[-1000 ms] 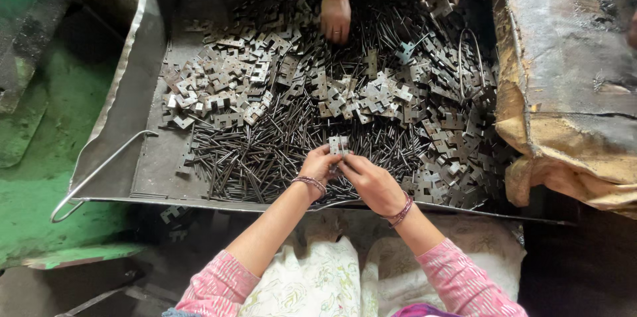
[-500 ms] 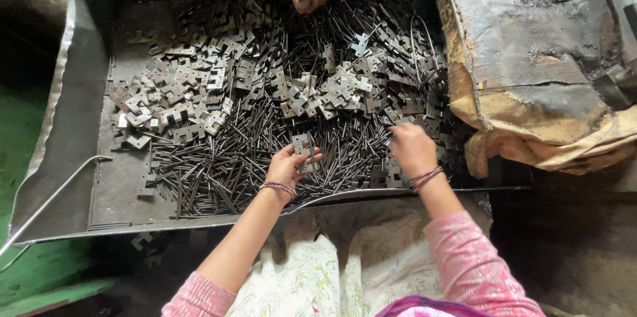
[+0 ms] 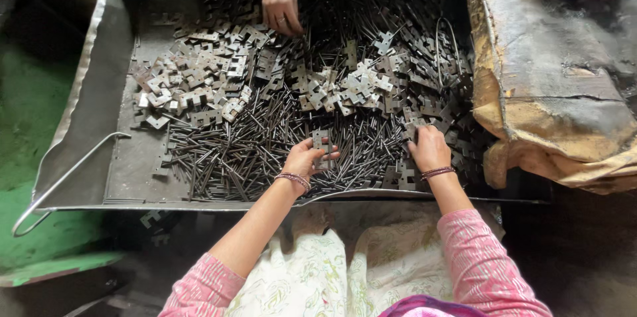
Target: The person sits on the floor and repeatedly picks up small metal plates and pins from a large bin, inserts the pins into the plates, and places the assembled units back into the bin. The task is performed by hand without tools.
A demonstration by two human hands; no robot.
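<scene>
Left hand (image 3: 306, 158) grips small stack of metal plates (image 3: 321, 146); right hand (image 3: 428, 147) picks among plates in tray (image 3: 99, 111), grip unclear.

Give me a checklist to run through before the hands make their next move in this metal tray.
1. Left hand has a firm hold on the small stack of flat metal pieces: ok, fingers wrap it.
2. Right hand has picked a piece: cannot tell, its fingers are down among the plates.
3. The other person's hand is apart from both hands: ok, it is at the tray's far side.
4. Loose pins are within reach: ok, heaped at the near edge.
5. Tray rim is free of overhanging parts: ok, though one piece lies on the floor below.
</scene>
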